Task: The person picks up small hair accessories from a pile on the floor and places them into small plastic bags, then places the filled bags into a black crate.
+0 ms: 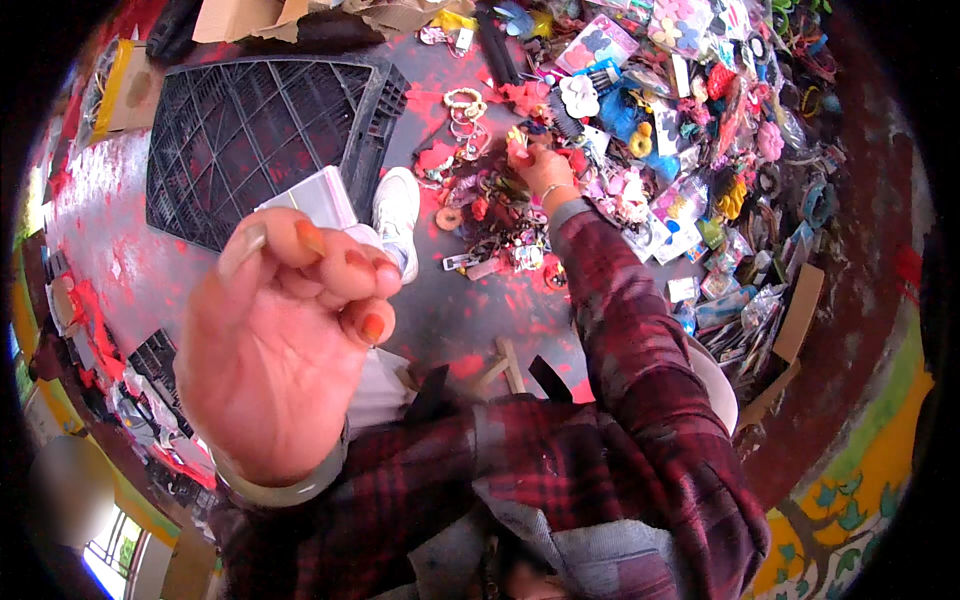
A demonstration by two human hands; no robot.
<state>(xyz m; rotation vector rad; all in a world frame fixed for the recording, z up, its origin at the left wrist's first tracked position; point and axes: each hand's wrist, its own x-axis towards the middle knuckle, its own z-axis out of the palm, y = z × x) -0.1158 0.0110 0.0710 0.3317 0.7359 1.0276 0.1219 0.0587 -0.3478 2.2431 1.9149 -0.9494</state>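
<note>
My left hand [285, 340] is raised close to the camera, palm showing, with its fingers curled in and the thumb by the index finger. Whether anything is pinched there cannot be made out. Just behind those fingertips appears a stack of clear-and-white plastic sleeves [320, 198]; contact with the hand is unclear. My right hand [545, 172] reaches forward into the left part of a heap of hair accessories, its fingers closed together beside a small yellowish piece. Dark and pink hair ties [485, 200] lie near it, along with a white flower clip [578, 97] farther off.
A black plastic crate [260, 150] stands at the left, next to a white shoe [397, 205]. Packaged trinkets [690, 210] pile up along the right, bordered by a cardboard flap [800, 312]. Beige hair ties [463, 110] lie on the red-spotted grey floor [440, 330]. Cardboard boxes [245, 18] sit at the back.
</note>
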